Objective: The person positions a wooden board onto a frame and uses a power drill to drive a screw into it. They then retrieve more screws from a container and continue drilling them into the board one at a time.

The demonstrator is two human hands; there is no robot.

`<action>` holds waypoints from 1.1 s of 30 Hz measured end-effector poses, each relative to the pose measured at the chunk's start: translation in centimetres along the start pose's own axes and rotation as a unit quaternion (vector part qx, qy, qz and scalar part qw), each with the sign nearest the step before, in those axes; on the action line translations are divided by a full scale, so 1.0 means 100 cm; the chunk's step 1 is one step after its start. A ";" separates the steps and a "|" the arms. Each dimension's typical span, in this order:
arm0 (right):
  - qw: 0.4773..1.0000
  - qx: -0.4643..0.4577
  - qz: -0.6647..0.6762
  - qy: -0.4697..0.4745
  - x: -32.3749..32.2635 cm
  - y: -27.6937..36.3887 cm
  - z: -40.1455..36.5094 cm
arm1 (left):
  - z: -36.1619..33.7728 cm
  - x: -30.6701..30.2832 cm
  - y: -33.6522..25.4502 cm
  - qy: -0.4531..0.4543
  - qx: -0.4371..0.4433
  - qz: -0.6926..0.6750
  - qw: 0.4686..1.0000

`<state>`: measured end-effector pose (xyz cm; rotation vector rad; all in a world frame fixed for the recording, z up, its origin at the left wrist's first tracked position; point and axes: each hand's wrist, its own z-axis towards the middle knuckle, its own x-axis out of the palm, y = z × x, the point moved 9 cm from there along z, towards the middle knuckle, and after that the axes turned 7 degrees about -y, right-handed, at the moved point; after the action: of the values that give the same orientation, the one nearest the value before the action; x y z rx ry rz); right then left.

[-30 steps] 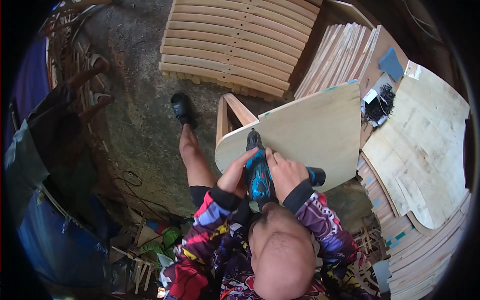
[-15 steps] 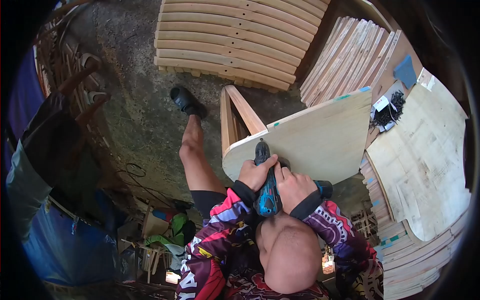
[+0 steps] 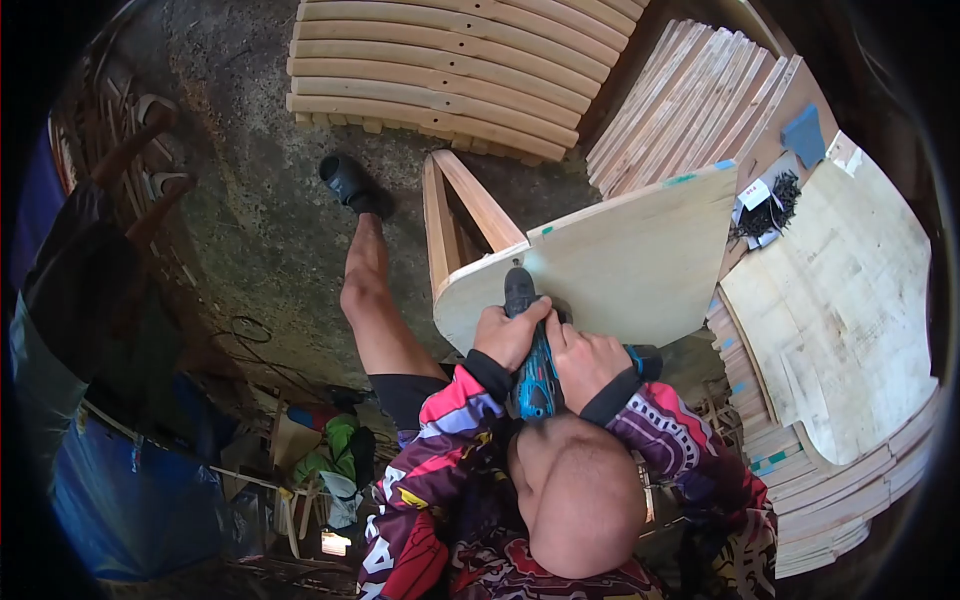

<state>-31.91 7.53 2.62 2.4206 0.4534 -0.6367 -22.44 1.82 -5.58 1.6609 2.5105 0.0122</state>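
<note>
A blue and black cordless drill (image 3: 537, 375) points away from me, its tip against the pale plywood panel (image 3: 640, 260) near the panel's top edge. My left hand (image 3: 508, 336) is closed around the left side of the drill's body, just behind its black front end. On the other side, my right hand (image 3: 588, 362) is wrapped round the handle, and the battery end shows past my wrist. A small bright patch lights the wood by the drill tip. Behind the panel's left end, wooden bars (image 3: 482, 205) meet in a narrow V.
Curved slatted wood pieces (image 3: 440, 75) lie at the back. Beside them is a stack of wooden strips (image 3: 690, 105). Black screws (image 3: 768, 212) sit in a torn box to the right, near a blue piece (image 3: 803, 135) and a large plywood sheet (image 3: 835, 300). My bent knee (image 3: 585, 500) is close below the drill.
The whole view has shifted slightly, so the surroundings appear a little further left and up. Both hands stay on the drill, and its tip stays at about the same spot on the panel.
</note>
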 end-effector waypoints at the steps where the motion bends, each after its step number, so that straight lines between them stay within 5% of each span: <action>1: 1.000 0.002 -0.001 0.002 -0.001 0.003 0.000 | -0.002 -0.002 0.002 -0.002 -0.022 0.002 1.000; 4: 0.999 0.011 -0.012 0.028 -0.004 0.005 0.003 | 0.001 0.001 -0.002 0.044 -0.047 -0.021 0.998; 11: 0.998 0.009 -0.047 -0.045 0.018 0.005 -0.010 | 0.002 0.003 0.001 0.055 0.046 -0.029 0.997; 17: 0.992 -0.007 0.019 -0.123 0.036 -0.004 -0.043 | 0.005 -0.017 0.016 -0.013 0.101 0.016 0.995; 18: 0.989 0.018 0.077 -0.128 0.035 -0.010 -0.053 | -0.002 -0.034 -0.014 -0.120 0.294 0.130 0.939; 20: 0.981 0.035 0.117 -0.149 0.027 -0.019 -0.072 | -0.044 -0.035 -0.064 -0.297 0.596 0.298 0.684; 21: 0.976 0.057 0.115 -0.174 0.023 -0.028 -0.081 | -0.048 -0.028 -0.075 -0.315 0.665 0.315 0.599; 22: 0.970 0.082 0.112 -0.200 0.019 -0.039 -0.090 | -0.048 -0.022 -0.085 -0.324 0.685 0.316 0.571; 24: 0.962 0.099 0.107 -0.231 0.019 -0.057 -0.103 | 0.014 -0.015 -0.082 -0.183 0.605 0.315 0.708; 26: 0.947 0.150 0.118 -0.257 0.020 -0.079 -0.118 | 0.027 -0.019 -0.084 -0.167 0.512 0.354 0.764; 30: 0.920 0.240 0.101 -0.292 0.038 -0.112 -0.136 | 0.051 -0.020 -0.092 -0.073 0.548 0.356 0.753; 31: 0.919 0.282 0.045 -0.271 0.060 -0.131 -0.136 | 0.088 -0.023 -0.086 -0.003 0.535 0.304 0.788; 33: 0.921 0.305 0.009 -0.243 0.080 -0.146 -0.129 | 0.061 -0.018 -0.093 -0.039 0.565 0.387 0.728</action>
<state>-27.57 28.02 0.90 2.6722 0.0125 -1.5065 -29.60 -3.91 -12.20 2.8220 1.4565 -1.7197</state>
